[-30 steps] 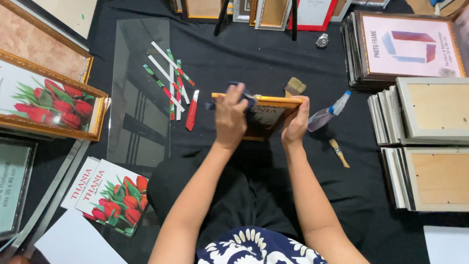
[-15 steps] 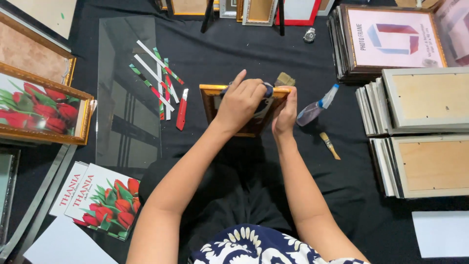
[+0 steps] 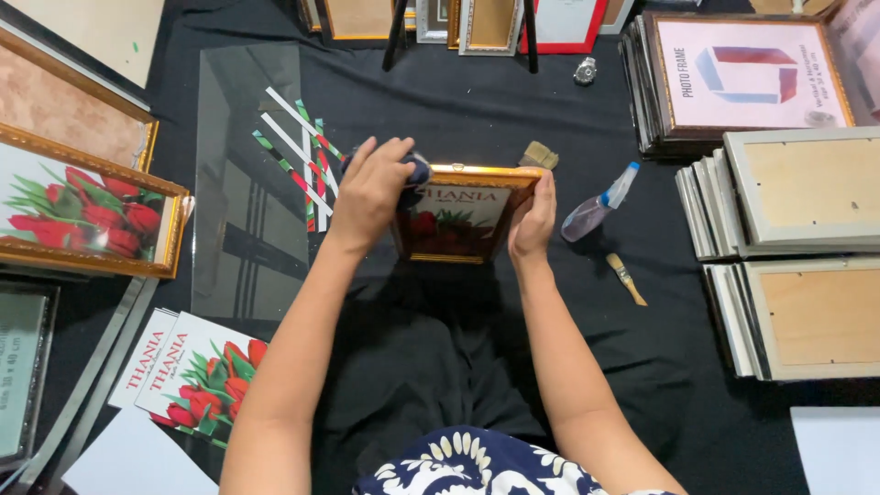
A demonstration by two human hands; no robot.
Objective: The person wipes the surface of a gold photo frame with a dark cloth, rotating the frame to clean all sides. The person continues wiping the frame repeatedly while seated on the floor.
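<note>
A small gold picture frame [image 3: 467, 213] with a red tulip print lies on the black cloth in front of me. My left hand [image 3: 369, 190] presses a dark cloth [image 3: 417, 170] on the frame's upper left corner. At the frame's right edge my right hand [image 3: 534, 220] grips it, thumb on the front. Just behind that hand a small brush [image 3: 539, 156] pokes out.
A glass sheet [image 3: 249, 183] with coloured paper strips [image 3: 295, 156] lies at left, beside a larger tulip frame [image 3: 87, 213]. Tulip prints [image 3: 188, 367] sit lower left. A spray bottle [image 3: 598, 203] and paintbrush [image 3: 625, 278] lie right, near stacked frames [image 3: 788, 252].
My left hand has slid with the cloth from the frame's middle to its upper left corner, uncovering the tulip print. The right hand keeps its hold on the right edge.
</note>
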